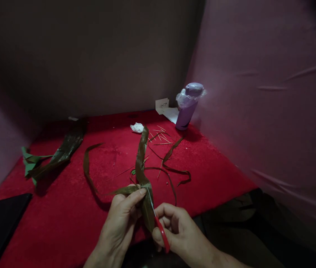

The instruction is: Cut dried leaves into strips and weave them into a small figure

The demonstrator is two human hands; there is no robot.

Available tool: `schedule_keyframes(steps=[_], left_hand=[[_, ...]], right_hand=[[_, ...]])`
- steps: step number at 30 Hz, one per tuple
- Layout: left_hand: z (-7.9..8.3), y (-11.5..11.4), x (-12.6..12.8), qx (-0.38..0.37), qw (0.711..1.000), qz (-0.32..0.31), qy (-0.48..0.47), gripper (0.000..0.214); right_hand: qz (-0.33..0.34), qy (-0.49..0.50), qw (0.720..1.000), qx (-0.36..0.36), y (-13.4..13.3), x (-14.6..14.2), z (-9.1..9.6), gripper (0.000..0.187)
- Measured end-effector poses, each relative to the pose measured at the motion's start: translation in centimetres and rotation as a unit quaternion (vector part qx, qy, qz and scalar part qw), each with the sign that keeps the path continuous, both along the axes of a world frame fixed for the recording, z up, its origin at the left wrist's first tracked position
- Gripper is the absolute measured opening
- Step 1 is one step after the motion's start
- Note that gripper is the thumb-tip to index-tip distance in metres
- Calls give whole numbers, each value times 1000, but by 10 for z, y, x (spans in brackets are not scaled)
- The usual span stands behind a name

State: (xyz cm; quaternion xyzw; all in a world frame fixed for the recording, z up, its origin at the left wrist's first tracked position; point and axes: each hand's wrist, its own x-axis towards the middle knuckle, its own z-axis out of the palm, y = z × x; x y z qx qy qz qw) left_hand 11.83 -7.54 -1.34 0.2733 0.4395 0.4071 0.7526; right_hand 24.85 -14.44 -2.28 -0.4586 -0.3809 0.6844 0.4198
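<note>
– What do the hands show, from where we stand?

– Left hand (126, 213): thumb and fingertips pinch the long brownish leaf (140, 160) right beside the blade tips; right hand (176, 227): fingers curl round the handle of the red-handled scissors (162, 233); whether the blades are parted, I cannot tell

– And where does the leaf lie?

– Between the two hands: one end reaches past the left fingertips over the red cloth (63, 216), the other hangs down between left fingers and scissors; a narrow piece (127, 190) sticks out left of the left thumb, its join hidden; loose strips (171, 152) lie beyond the right fingers

– How is such a cut best made?

– In my judgement, by keeping the blades in line with the leaf's length, the pinch close but clear of their tips, and the leaf lightly taut; short snips should hold an even width, whereas a slack leaf may fold between the blades
</note>
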Motion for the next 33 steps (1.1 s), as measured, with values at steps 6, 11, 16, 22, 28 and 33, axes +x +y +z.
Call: schedule_keyframes(steps=[6, 11, 16, 22, 28, 33], left_hand=[[-1, -4, -1, 8, 1000, -2, -3, 13], [-1, -4, 1, 11, 1000, 5, -2, 13], [1, -6, 2, 15, 1000, -11, -4, 12], [3, -6, 2, 12, 1000, -28, -8, 15], [2, -6, 2, 12, 999, -45, 8, 13], [1, -6, 2, 4, 998, -67, -1, 14]], right_hand=[[-14, 12, 1000, -5, 1, -3, 2, 31], [-37, 19, 999, -11, 3, -3, 3, 36], [-33, 7, 999, -6, 3, -2, 6, 35], [-41, 4, 999, -21, 6, -2, 5, 32], [-46, 15, 999, -4, 9, 0, 4, 33], [-62, 9, 998, -27, 11, 0, 9, 37]])
